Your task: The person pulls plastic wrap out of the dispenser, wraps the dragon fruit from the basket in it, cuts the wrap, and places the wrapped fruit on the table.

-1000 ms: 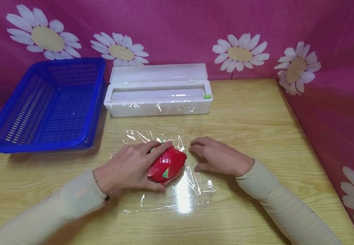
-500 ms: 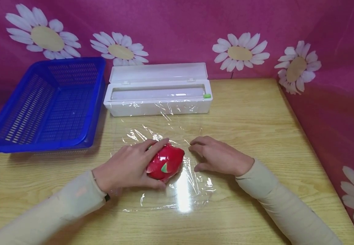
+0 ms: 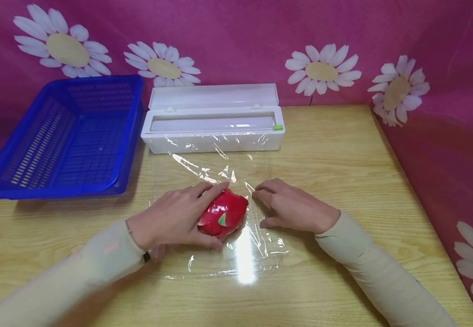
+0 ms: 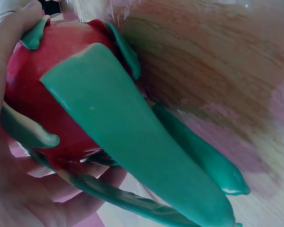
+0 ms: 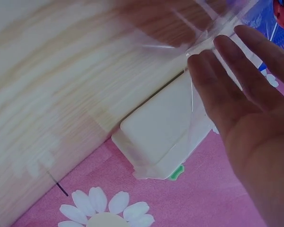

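My left hand point(image 3: 172, 215) grips a red dragon fruit point(image 3: 231, 210) with green-tipped scales. In the left wrist view, long green scales point(image 4: 137, 132) stick out from the fruit and the fingers curl around its side. Beneath the fruit spreads a sheet of clear cling film point(image 3: 203, 170), creased and shiny, running back to the white dispenser box. My right hand point(image 3: 289, 206) lies just right of the fruit, its fingers loosely bent with nothing gripped. The right wrist view has these fingertips point(image 5: 196, 61) right at the film's edge.
The white cling film dispenser point(image 3: 213, 143) stands behind the fruit, lid raised, with the roll inside and a green slider point(image 3: 277, 127) at its right end. A blue plastic basket point(image 3: 117, 175) sits at the back left. Pink daisy-print cloth point(image 3: 240, 41) backs the wooden table point(image 3: 334, 150).
The left hand and dragon fruit have shifted slightly, and the film's creases between fruit and dispenser have moved back toward the box. The right hand stays in about the same place.
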`<act>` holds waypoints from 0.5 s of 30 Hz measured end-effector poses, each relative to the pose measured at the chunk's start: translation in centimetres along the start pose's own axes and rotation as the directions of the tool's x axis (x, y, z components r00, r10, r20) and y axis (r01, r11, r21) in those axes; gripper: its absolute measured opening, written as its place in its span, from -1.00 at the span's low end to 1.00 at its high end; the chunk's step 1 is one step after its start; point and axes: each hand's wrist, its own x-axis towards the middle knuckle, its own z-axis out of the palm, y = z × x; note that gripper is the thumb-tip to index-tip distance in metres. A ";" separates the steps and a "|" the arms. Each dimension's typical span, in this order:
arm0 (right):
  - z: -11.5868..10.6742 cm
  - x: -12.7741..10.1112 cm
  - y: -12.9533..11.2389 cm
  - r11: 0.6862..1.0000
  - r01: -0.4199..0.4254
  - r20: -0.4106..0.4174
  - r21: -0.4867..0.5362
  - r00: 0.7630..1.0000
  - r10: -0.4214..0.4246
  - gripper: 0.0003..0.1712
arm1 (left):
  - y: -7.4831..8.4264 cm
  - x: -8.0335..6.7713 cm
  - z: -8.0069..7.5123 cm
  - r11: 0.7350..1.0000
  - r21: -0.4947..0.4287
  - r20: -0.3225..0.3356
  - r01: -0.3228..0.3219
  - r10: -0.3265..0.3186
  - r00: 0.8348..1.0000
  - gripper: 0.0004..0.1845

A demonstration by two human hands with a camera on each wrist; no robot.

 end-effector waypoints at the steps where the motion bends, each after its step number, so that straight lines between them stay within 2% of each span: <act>1: 0.0 0.0 0.0 1.000 0.007 -0.006 0.000 1.000 -0.007 -0.20 | 0.0 0.0 0.0 1.000 0.002 -0.002 -0.002 0.002 1.000 0.29; 9: 0.1 0.2 -0.2 0.998 0.058 -0.076 -0.006 0.995 -0.059 -0.28 | 0.3 -0.1 -0.1 0.999 0.043 0.001 -0.014 0.014 1.000 0.27; 15: 0.2 0.4 -0.4 0.995 0.091 -0.135 -0.033 0.986 -0.095 -0.33 | 0.5 -0.5 -0.2 1.000 0.029 -0.010 -0.009 0.009 1.000 0.29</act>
